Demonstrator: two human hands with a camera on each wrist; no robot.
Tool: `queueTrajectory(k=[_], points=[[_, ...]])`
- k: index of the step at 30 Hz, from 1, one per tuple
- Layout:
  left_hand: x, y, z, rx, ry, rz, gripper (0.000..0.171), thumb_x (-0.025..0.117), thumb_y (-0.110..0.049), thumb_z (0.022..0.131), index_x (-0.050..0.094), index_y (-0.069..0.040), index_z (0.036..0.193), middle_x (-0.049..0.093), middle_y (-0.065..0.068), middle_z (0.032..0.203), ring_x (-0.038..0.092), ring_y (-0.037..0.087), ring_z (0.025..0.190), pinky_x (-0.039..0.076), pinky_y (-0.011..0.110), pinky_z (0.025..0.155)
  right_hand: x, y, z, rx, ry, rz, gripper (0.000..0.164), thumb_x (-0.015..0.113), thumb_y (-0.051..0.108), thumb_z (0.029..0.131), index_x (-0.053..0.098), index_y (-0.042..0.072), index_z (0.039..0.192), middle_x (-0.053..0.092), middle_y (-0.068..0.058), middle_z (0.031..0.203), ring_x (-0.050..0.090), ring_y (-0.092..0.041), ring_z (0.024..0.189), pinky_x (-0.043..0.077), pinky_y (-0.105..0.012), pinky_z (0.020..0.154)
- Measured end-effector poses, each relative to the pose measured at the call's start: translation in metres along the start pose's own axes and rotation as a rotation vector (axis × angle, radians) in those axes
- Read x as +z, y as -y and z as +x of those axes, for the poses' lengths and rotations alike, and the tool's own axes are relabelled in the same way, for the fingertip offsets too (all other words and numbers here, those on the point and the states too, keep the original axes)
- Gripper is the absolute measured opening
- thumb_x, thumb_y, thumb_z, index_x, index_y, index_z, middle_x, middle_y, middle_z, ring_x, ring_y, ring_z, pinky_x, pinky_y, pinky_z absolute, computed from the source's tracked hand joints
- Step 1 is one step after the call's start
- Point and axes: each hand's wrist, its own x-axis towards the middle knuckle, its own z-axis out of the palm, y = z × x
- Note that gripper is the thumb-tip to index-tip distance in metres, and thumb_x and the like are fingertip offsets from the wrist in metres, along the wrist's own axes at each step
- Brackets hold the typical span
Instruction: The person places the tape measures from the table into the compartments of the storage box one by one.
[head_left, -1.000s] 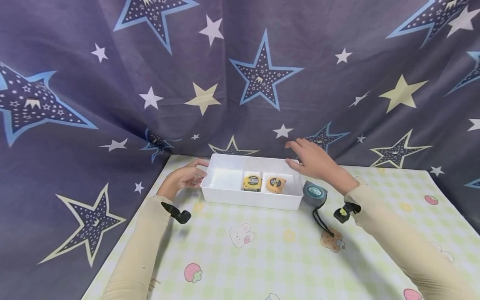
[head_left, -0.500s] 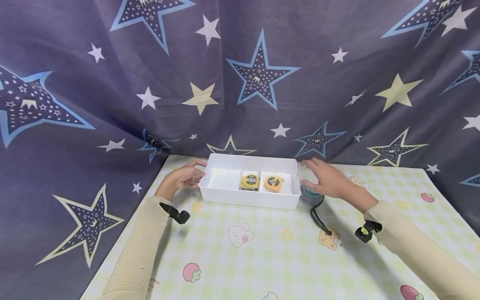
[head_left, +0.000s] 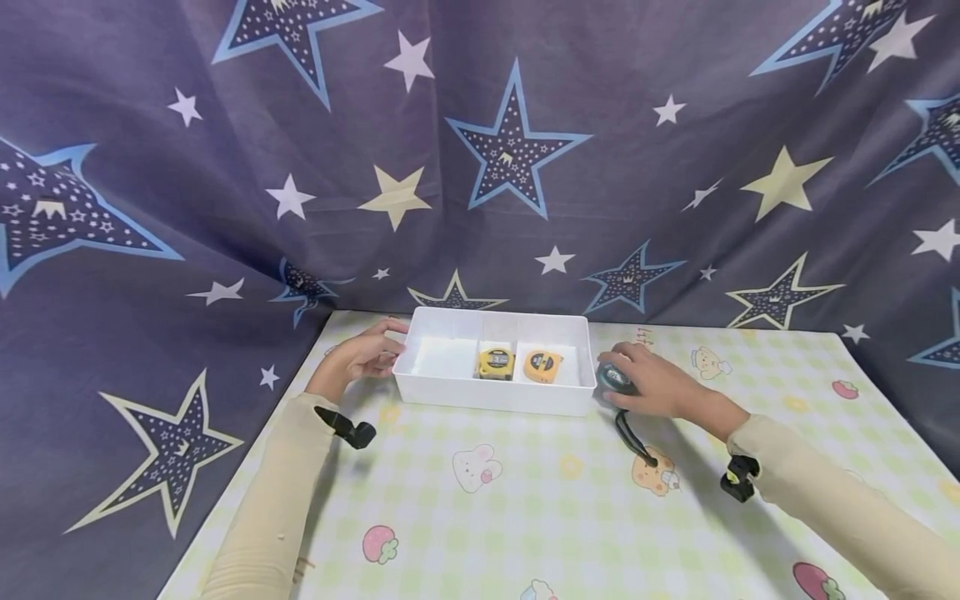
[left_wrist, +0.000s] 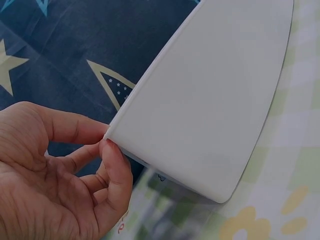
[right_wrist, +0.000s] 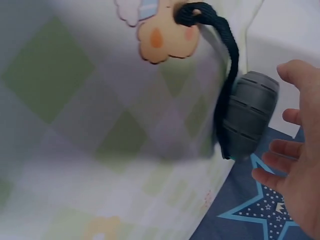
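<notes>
A white divided box [head_left: 495,396] stands on the table, with two yellow tape measures inside: one [head_left: 497,363] in the middle compartment, another [head_left: 542,366] in the right one. My left hand [head_left: 367,354] pinches the box's left end; in the left wrist view its thumb and fingertips meet at the box's corner [left_wrist: 200,110]. Right of the box lies a grey tape measure [right_wrist: 251,112] with a teal face and a black cord [right_wrist: 232,50]. Over it reaches my right hand [head_left: 648,382], fingers spread around it; the right wrist view shows a gap between fingers and casing.
A checked, cartoon-printed cloth [head_left: 465,517] covers the table. Behind and to the left hangs a dark curtain [head_left: 480,242] with stars, close along the table's back edge and the box. The grey tape measure sits right beside the box's right wall.
My right hand has come away from the box's right rear rim and down over the grey tape measure. The left hand keeps its place at the box's left end.
</notes>
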Motion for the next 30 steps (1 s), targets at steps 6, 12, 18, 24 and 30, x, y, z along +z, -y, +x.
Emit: queueTrajectory(k=[6, 12, 18, 24, 30], points=[[-0.001, 0.0, 0.001, 0.0, -0.005, -0.004, 0.056, 0.053, -0.006, 0.099, 0.031, -0.015, 0.15, 0.056, -0.003, 0.081, 0.053, 0.005, 0.063, 0.047, 0.019, 0.058, 0.007, -0.001, 0.0, 0.021, 0.052, 0.016, 0.059, 0.071, 0.035, 0.094, 0.052, 0.009, 0.143, 0.052, -0.026, 0.135, 0.058, -0.04, 0.116, 0.055, -0.055, 0.09], [0.0, 0.001, 0.001, -0.005, -0.012, 0.005, 0.056, 0.053, -0.006, 0.099, 0.031, -0.015, 0.15, 0.054, -0.002, 0.081, 0.052, 0.006, 0.063, 0.047, 0.02, 0.059, 0.016, -0.003, 0.001, 0.013, 0.045, -0.017, 0.059, 0.07, 0.038, 0.095, 0.052, 0.01, 0.144, 0.054, -0.022, 0.13, 0.06, -0.032, 0.105, 0.056, -0.049, 0.083], [0.001, 0.001, 0.0, -0.005, -0.01, -0.002, 0.056, 0.053, -0.005, 0.098, 0.032, -0.015, 0.149, 0.054, -0.002, 0.08, 0.052, 0.006, 0.063, 0.047, 0.021, 0.059, 0.027, -0.007, 0.001, 0.021, 0.055, -0.067, 0.06, 0.062, 0.044, 0.099, 0.049, 0.008, 0.146, 0.053, -0.022, 0.129, 0.059, -0.027, 0.1, 0.055, -0.045, 0.08], [0.002, -0.001, -0.002, -0.001, -0.008, 0.001, 0.055, 0.054, -0.005, 0.098, 0.032, -0.014, 0.149, 0.054, -0.003, 0.078, 0.052, 0.005, 0.062, 0.046, 0.02, 0.059, 0.03, -0.009, 0.003, 0.023, 0.052, -0.068, 0.059, 0.061, 0.044, 0.099, 0.051, 0.007, 0.144, 0.052, -0.02, 0.126, 0.054, -0.025, 0.099, 0.053, -0.042, 0.077], [0.003, -0.002, -0.002, 0.0, -0.01, 0.01, 0.057, 0.054, -0.006, 0.099, 0.031, -0.014, 0.15, 0.054, -0.002, 0.08, 0.052, 0.005, 0.063, 0.046, 0.02, 0.059, 0.029, -0.009, 0.005, 0.014, 0.061, -0.072, 0.059, 0.06, 0.045, 0.1, 0.051, 0.007, 0.144, 0.052, -0.02, 0.126, 0.053, -0.025, 0.1, 0.053, -0.042, 0.078]])
